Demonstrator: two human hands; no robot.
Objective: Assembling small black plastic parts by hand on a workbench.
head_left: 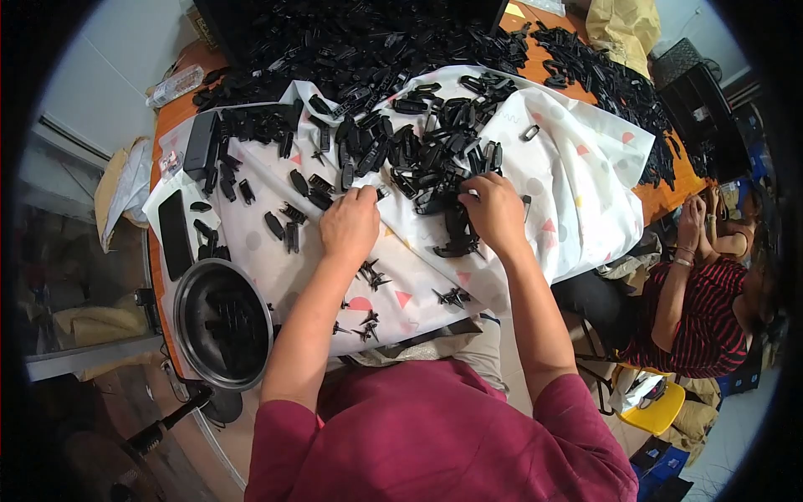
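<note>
A pile of small black plastic parts (pixel 376 144), elongated and clip-like, lies on a white patterned cloth (pixel 535 180). My left hand (pixel 351 222) rests on the cloth at the pile's near left side, fingers curled together. A small part peeks out by its fingertips, but what it grips is mostly hidden. At the pile's near right edge, my right hand (pixel 497 213) has its thumb and fingers closed on a black plastic part (pixel 457 219). Loose black parts (pixel 291 226) lie left of my left hand. Thin spiky black pieces (pixel 368 322) are scattered nearer to me.
A metal bowl (pixel 186 335) with black pieces stands at the near left, by a dark phone (pixel 174 234) and a black box (pixel 201 142). A large black heap (pixel 368 42) covers the far side. At right sits another person (pixel 694 301), hands together.
</note>
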